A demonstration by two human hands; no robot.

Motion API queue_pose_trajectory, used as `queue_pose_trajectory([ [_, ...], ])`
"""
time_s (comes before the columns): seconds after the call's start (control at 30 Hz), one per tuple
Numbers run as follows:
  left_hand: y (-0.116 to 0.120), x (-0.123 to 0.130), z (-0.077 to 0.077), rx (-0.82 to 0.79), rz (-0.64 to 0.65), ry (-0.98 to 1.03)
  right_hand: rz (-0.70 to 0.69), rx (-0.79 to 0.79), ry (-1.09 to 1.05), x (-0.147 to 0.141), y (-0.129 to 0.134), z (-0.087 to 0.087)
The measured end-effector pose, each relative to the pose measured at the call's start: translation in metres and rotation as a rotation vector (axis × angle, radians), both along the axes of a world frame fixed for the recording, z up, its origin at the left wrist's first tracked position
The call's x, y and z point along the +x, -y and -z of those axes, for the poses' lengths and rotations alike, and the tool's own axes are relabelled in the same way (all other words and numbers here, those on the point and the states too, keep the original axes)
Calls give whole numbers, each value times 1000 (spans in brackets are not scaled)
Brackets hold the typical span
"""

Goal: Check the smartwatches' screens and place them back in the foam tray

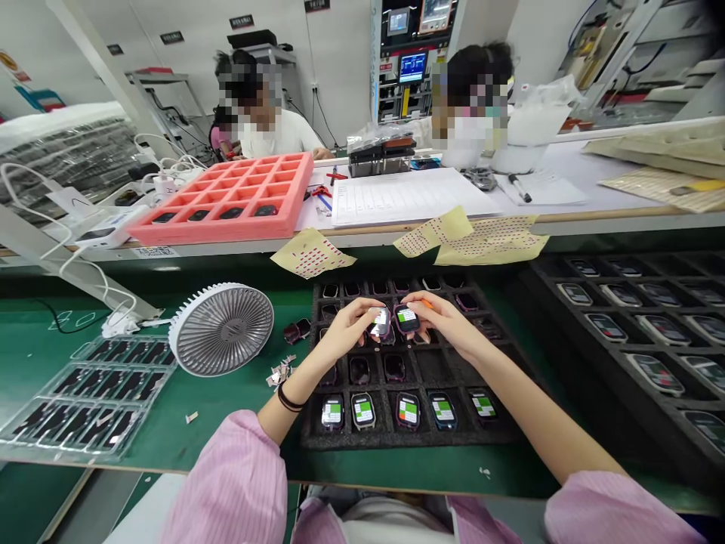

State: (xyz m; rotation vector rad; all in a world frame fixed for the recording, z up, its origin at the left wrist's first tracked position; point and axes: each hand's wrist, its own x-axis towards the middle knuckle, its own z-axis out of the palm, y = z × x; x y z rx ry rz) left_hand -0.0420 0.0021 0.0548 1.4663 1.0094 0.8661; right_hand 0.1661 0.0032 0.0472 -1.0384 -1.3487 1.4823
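Note:
My left hand (356,323) is closed on a smartwatch body (380,323) with a lit, pale screen. Close beside it, my right hand (439,321) grips a second smartwatch body (406,319), whose screen glows green and white. An orange item (427,304) shows at the right fingers; its kind is unclear. Both hands hover over a black foam tray (436,368) divided into compartments. In its front row lie several watches with lit screens, such as a watch (363,410) with a light frame. Dark-screened watches, like one watch (395,367), fill other compartments.
On the left stand a round fan (223,330) and a clear plastic tray (94,393) of black parts. Another foam tray (628,351) with watches is at right. A shelf (566,219) behind carries a pink foam tray (218,231) and papers (413,198). Co-workers (277,136) sit beyond.

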Motion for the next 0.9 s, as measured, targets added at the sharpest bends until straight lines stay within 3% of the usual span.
queue_pose_trajectory([
  [0.3,3,0,0,0,7,17,-151,20,-18,4,3,6],
  [0.7,-1,0,6,11,37,49,-95,29,-9,3,5,0],
  [0.9,3,-2,0,-15,63,47,-75,25,-38,2,4,1],
])
